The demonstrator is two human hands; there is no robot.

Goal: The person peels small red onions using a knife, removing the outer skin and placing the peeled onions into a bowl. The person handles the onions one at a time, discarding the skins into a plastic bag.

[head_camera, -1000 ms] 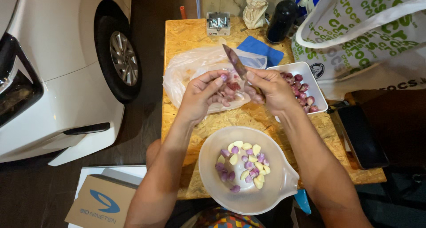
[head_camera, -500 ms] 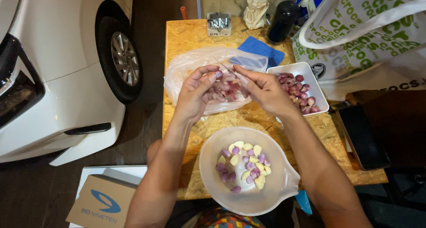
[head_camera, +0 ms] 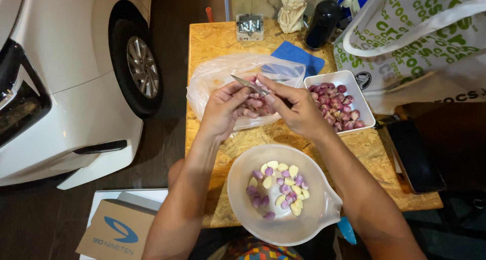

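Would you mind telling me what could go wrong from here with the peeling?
The knife blade lies close to the left hand thumb while the right hand works it, so a slip might cut skin. The bowl of peeled pieces hangs over the near edge of the table, so an elbow nudge could tip it off.

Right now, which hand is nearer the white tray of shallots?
Right. The right hand sits just beside the white tray; the left hand is farther off, over the plastic bag.
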